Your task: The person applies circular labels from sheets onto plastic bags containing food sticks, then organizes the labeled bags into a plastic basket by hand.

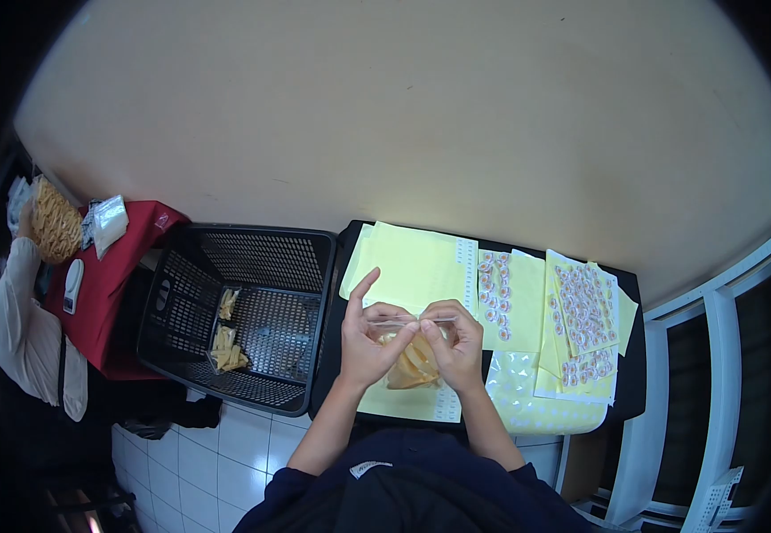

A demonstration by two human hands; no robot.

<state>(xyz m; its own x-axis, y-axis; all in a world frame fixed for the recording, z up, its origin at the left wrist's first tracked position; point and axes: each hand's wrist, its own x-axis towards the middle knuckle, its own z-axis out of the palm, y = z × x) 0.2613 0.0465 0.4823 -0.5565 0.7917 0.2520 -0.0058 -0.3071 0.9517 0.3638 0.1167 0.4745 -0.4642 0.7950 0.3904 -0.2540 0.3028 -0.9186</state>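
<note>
My left hand (371,339) and my right hand (455,343) pinch the top edge of a clear plastic bag (414,369) between thumbs and fingers. The thumbs nearly meet at the middle of that edge, and one finger of my left hand points up and away. Inside the bag are yellowish-brown pieces that look like snack chips. Beneath it lie yellow sticker sheets (407,264) with small printed labels along one side. To the right of my hands are sheets of round stickers (495,293) on yellow backing.
A black plastic crate (265,233) stands at left, with packed snack bags (225,349) inside. Beyond it, a co-worker's sleeve (28,315) reaches over a red-covered table (105,293) toward a large bag of snacks (55,220). More round sticker sheets (585,311) overlap at right.
</note>
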